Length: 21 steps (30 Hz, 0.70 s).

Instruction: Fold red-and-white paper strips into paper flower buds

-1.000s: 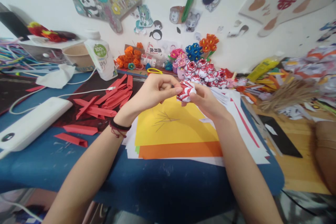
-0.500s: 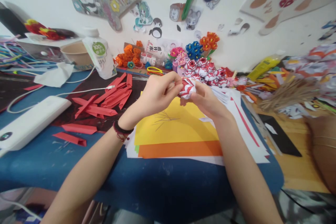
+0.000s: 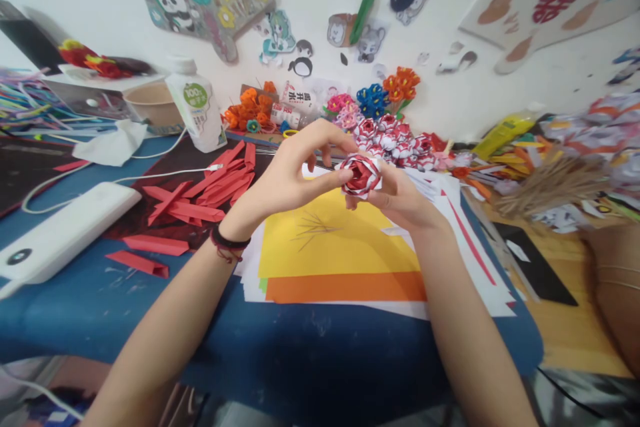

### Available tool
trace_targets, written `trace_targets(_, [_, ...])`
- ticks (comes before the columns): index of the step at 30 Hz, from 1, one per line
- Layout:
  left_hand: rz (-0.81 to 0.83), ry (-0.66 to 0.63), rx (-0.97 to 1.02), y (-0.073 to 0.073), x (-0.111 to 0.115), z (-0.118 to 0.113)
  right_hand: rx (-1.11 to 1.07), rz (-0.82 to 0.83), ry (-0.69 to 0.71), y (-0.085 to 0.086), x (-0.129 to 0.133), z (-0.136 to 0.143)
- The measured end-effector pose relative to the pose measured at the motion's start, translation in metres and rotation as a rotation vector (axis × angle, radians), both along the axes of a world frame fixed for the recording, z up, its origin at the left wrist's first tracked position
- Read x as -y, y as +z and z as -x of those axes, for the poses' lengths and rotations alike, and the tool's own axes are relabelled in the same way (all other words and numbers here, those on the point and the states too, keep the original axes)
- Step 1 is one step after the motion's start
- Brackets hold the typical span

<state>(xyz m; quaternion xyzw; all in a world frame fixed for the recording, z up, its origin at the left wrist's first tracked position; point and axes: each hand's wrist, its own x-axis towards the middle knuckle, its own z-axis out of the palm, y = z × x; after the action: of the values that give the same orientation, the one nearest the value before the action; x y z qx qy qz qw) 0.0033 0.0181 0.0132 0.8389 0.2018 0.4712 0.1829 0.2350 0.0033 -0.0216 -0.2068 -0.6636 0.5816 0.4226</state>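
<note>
Left hand [image 3: 303,170] half open, fingers arched, thumb on the flower's near-left rim; whether its index tip touches, can't tell. Right hand [image 3: 407,197] curled round the right side, thumb at lower edge, holding it. Red-and-white paper flower [image 3: 367,175] sits between both hands, opening facing the wearer. Likely light, springy, easily crushed, not slippery; best held lightly by the outer base, off the petal tips. Below the hands: thin sticks [image 3: 315,227] on yellow paper [image 3: 345,253]. Beyond right hand: similar flowers [image 3: 393,137].
</note>
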Motion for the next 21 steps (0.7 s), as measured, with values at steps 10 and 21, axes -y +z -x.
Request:
trace_targets(10, [-0.146,0.017,-0.161,-0.005,-0.002,-0.007,-0.028,0.03,0.044,-0.001,0.003,-0.002])
trace_targets(21, [-0.079,0.362,-0.146,-0.03,0.002,-0.026,-0.047,0.073,-0.209,-0.012,-0.005,0.015])
